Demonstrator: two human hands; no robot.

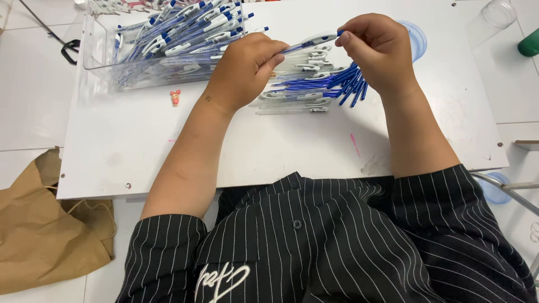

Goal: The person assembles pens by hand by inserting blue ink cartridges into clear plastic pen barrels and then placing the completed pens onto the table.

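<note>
Above the white tabletop point(292, 151), both hands pinch one blue-and-white pen point(312, 41) — the left hand point(247, 67) closed on its blue end, the right hand point(379, 50) closed on its white end. Beneath them lies a pile of pen parts point(314, 90); a clear bin point(168, 42) of pens sits far left.

A white board point(281, 151) serves as the work surface, screwed at its corners and marked with faint pink streaks. Beneath it lies a floor of white tiles point(31, 95), evenly lit. A metal frame point(508, 188) shows at the right edge.
</note>
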